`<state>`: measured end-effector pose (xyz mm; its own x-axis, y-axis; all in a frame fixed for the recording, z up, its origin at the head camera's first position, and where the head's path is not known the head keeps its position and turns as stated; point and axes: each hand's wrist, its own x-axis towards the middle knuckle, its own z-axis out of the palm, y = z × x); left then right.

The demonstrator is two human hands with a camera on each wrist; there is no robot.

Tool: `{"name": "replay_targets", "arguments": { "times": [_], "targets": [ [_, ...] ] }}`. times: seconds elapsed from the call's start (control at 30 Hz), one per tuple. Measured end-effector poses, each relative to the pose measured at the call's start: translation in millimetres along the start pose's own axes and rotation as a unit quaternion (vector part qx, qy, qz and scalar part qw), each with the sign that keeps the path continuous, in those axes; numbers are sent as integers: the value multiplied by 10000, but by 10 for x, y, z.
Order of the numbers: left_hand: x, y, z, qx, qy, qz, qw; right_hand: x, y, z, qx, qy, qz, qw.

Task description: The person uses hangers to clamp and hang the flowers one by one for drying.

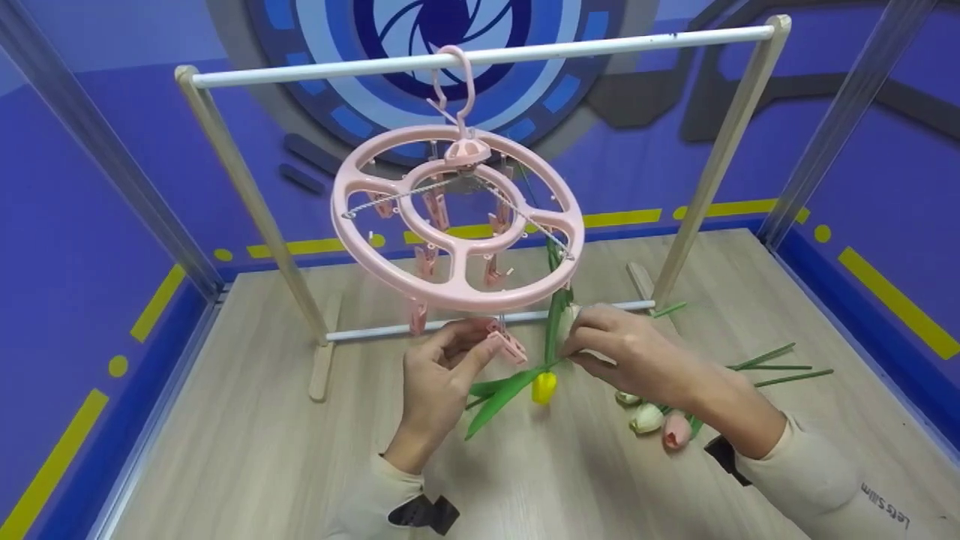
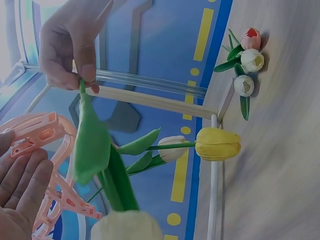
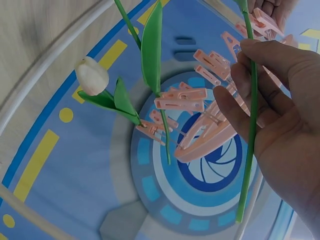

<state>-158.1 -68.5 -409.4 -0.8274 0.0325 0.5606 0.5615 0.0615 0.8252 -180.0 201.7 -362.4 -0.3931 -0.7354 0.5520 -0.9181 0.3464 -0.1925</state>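
A pink round clip hanger [image 1: 457,292] hangs by its hook from the white top rod [image 1: 480,56] of a wooden rack. My left hand [image 1: 450,360] pinches one of its hanging pink clips [image 1: 508,346], seen also as the clip [image 2: 35,131] beside my left palm [image 2: 20,185]. My right hand [image 1: 619,349] pinches the green stem of a yellow tulip [image 1: 544,386] just beside that clip, its bloom hanging head down. The stem [image 3: 250,125] runs through my right fingers [image 3: 280,100]. A white tulip [image 3: 91,75] hangs clipped to the hanger.
Several loose tulips [image 1: 652,420] lie on the wooden table [image 1: 247,450] under my right forearm, their stems [image 1: 780,367] pointing right. The rack's lower rod [image 1: 390,330] and slanted legs [image 1: 247,195] stand behind my hands. Blue walls enclose the table.
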Motion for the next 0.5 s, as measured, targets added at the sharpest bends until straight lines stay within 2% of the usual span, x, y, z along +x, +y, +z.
{"name": "replay_targets", "arguments": {
  "times": [0.13,0.5],
  "targets": [
    [4,8,22,-56,-55,-22,10000,39,-14,42,-8,65,-1,10000],
    [37,15,57,-33,-37,229,9997,159,-50,96,3,132,-46,9999]
  ]
}}
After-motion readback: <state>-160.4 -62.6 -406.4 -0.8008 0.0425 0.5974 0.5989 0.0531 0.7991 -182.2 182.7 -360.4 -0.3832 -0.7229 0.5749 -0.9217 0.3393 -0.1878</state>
